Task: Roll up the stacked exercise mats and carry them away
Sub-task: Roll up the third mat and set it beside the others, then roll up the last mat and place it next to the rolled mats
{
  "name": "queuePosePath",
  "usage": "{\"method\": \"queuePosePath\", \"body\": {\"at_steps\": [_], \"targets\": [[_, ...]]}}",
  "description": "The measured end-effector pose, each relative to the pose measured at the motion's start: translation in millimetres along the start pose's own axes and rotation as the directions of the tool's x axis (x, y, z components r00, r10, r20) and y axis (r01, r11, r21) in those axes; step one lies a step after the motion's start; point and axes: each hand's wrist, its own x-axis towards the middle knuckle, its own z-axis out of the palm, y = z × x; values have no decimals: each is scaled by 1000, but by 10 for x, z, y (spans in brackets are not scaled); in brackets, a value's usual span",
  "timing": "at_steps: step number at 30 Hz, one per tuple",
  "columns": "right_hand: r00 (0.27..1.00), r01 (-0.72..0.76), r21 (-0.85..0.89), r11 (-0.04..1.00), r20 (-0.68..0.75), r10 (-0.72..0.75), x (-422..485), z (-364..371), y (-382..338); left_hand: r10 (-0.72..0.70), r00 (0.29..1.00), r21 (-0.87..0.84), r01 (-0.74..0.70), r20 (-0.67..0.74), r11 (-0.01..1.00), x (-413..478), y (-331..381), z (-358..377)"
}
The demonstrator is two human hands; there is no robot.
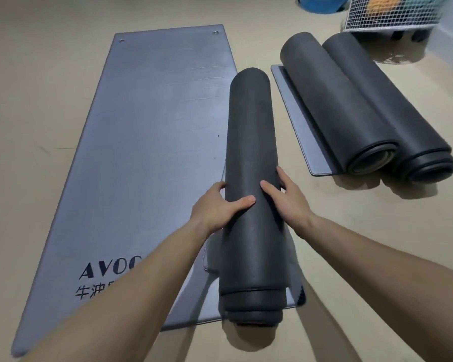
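Now the left hand and right hand grip the rolled mat, fingers wrapped round it, at the flat mat's edge.

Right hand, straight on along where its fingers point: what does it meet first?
The rolled mat it grips. The right hand points forward and slightly left, so its fingers would just press along that roll's right side. Nothing else looks nearer, though depth is unclear.
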Motion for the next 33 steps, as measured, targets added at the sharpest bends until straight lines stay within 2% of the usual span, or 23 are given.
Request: {"method": "queuePosePath", "body": {"at_steps": [2, 4, 5, 8, 11, 14, 16, 20, 22, 25, 28, 33], "targets": [[991, -108, 5, 994, 86, 107, -153, -129, 82, 65, 998, 31, -64, -26, 997, 19, 137, 122], [955, -245, 25, 969, 182, 236, -305, -138, 172, 48, 999, -28, -49, -23, 998, 47, 149, 147], [951, -253, 63, 965, 197, 236, -336, -120, 227, 34, 999, -71, -35, -20, 997, 69, 120, 141], [981, -147, 165, 975, 154, 122, -226, -162, 255, 30, 1000, -189, -30, -4, 982, 186, 148, 153], [998, -54, 162, 985, 44, 47, 79, -420, 124, 70, 995, -308, -89, -72, 947, 494, 449, 290], [1000, 18, -51, 999, 17, -17, 327, -756, 16, 45, 990, -409, -96, -132, 907, 838, 715, 553], [1000, -20, -173, 985, 14, 23, 411, -888, 69, 75, 990, -369, -115, -120, 922, 827, 754, 764], [997, -16, -127, 992, -77, 7, 426, -1009, 247, 163, 986, -230, -163, -19, 959, 766, 626, 998], [987, -12, -199, 980, -160, -20, 498, -1045, 161, 183, 983, -292, -173, 8, 941, 987, 665, 1014], [950, 22, -450, 893, -269, -159, 689, -1122, -16, 167, 986, -398, -147, 15, 906, 1334, 899, 1136], [958, 52, -673, 738, -176, -228, 845, -1141, -30, 193, 981, -446, -165, 17, 880, 1656, 1119, 1197], [965, 68, -707, 704, -134, -227, 1097, -1138, -33, 152, 988, -409, -122, 41, 904, 2013, 1249, 1146]]}}
